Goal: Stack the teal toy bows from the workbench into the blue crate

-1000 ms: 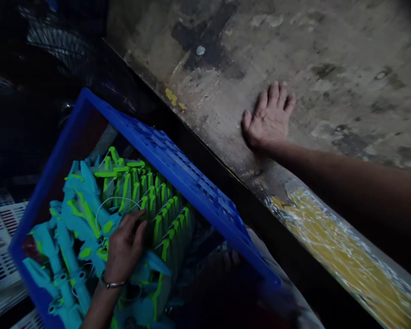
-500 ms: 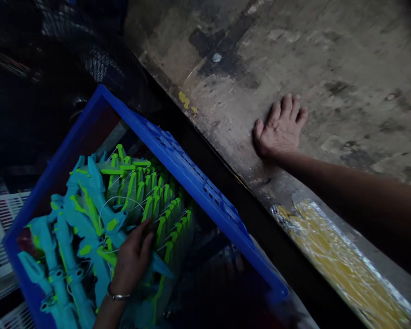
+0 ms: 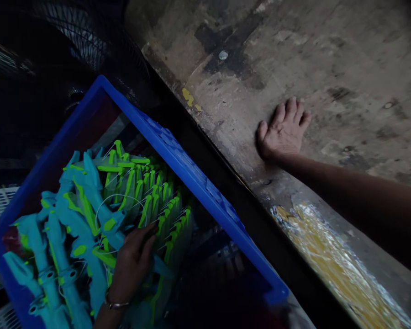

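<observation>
Your left hand (image 3: 133, 262) was down inside the blue crate (image 3: 192, 183), back of the hand upward, the wrist circled by a metal bracelet (image 3: 116, 303). Its fingers reached in among the molded parts, the thumb lying close to the forefinger; the light was too dim around the fingertips, so I cannot tell whether you were pinching anything or only touching it.

The molded parts lay in the crate on both sides of that hand. To the left in the view were the teal pieces (image 3: 60, 246), long and heaped at various angles, several with round holes and patches of lime green. Beyond your fingers stood the green-edged pieces (image 3: 154, 201), ranged close together in slanting rows, with thin pale lines running between them. A thin white loop (image 3: 119, 195) arched over the pile just beyond your left hand. The lower right of the crate was mostly in shadow.

Your right hand (image 3: 285, 131) lay on the worn, stained surface (image 3: 329, 55), its fingers spread and holding nothing that showed. Nearer the bottom of the view, a yellow strip (image 3: 329, 265) under shiny, wrinkled clear film ran along the edge of that surface. A dark gap separated the edge from the crate.

At the far left, you had a white slotted crate (image 3: 0, 201) beside the blue one, partly out of view.
</observation>
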The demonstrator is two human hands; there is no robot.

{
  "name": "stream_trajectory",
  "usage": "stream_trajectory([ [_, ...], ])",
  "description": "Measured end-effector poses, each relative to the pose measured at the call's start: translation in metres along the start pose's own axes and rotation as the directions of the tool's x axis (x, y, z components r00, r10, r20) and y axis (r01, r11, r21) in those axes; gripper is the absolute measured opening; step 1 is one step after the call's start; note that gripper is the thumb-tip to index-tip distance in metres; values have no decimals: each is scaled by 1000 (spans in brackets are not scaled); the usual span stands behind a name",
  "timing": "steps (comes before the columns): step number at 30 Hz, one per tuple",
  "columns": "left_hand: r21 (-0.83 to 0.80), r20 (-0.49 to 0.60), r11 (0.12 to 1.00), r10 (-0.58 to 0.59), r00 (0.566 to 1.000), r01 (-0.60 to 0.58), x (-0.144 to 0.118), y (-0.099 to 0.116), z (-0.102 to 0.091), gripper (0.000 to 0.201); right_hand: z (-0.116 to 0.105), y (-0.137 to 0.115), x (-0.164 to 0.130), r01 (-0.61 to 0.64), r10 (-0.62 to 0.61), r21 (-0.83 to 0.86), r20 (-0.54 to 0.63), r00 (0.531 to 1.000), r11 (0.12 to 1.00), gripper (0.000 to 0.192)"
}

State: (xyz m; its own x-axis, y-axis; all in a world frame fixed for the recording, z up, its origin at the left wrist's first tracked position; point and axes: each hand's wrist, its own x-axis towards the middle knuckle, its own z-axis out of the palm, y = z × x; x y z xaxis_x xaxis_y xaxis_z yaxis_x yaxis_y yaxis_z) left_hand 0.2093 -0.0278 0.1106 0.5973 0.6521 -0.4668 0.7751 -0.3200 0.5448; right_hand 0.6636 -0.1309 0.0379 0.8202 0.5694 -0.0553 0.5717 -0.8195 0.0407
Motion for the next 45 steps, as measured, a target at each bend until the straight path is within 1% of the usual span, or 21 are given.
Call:
stream_trajectory([
  [2, -10, -27, 999, -44, 999, 44, 2, -1, -1, 45, 0, 0, 0, -2, 2, -1, -1, 1000, 1000, 66],
  [4, 1, -20, 998, -61, 998, 61, 4, -3, -1, 48, 0, 0, 0, -5, 5, 9, -7, 1000, 1000, 67],
  [8, 22, 54, 999, -25, 998, 24, 7, -2, 2, 48, 1, 0, 1, 0, 0, 21, -17, 1000, 1000, 69],
  [12, 47, 53, 999, 19, 998, -22, 7, -1, 8, 47, 1, 0, 1, 0, 1, 23, -19, 1000, 1000, 69],
  [15, 69, 88, 995, 61, 994, -67, 7, -3, 11, 43, 1, 0, 1, -3, 4, 27, -11, 1000, 1000, 69],
  [20, 69, 138, 996, 47, 989, -57, 9, -4, 10, 41, -1, -1, 0, -11, 11, 14, 2, 1000, 1000, 67],
  [22, 61, 147, 998, 21, 989, -30, 10, -2, 8, 42, -2, -1, 0, -12, 12, 0, 5, 1000, 1000, 68],
  [25, 0, 188, 999, -53, 981, 54, 14, 1, 3, 50, -2, -1, 0, -11, 11, -14, 9, 1000, 1000, 69],
  [28, -85, 259, 979, -158, 953, 186, 20, 6, -3, 67, -1, -1, 0, -5, 5, -15, 5, 1000, 1000, 69],
  [30, -99, 257, 961, -227, 939, 260, 26, 10, -6, 81, 1, -1, 0, 2, -2, -12, -2, 1000, 1000, 69],
  [32, -54, 218, 955, -273, 937, 291, 32, 12, -8, 91, 2, -1, 0, 3, -4, -9, -9, 1000, 1000, 69],
  [34, 19, 191, 956, -291, 937, 293, 38, 13, -8, 91, 2, -1, 0, 1, -1, -11, -10, 1000, 1000, 69],
  [37, 121, 232, 953, -298, 926, 276, 45, 13, -6, 78, 1, 0, -1, 1, -1, -2, -10, 1000, 1000, 69],
  [39, 211, 266, 938, -325, 908, 274, 48, 15, -6, 68, 0, 1, -1, 16, -16, 28, -12, 1000, 999, 71],
  [42, 445, 280, 863, -389, 878, 240, 54, 21, -7, 58, -3, 1, -2, 39, -38, 68, -20, 999, 997, 73],
  [45, 608, 261, 775, -399, 879, 172, 61, 29, -9, 50, -5, 0, -3, 42, -41, 72, -24, 999, 997, 71],
])
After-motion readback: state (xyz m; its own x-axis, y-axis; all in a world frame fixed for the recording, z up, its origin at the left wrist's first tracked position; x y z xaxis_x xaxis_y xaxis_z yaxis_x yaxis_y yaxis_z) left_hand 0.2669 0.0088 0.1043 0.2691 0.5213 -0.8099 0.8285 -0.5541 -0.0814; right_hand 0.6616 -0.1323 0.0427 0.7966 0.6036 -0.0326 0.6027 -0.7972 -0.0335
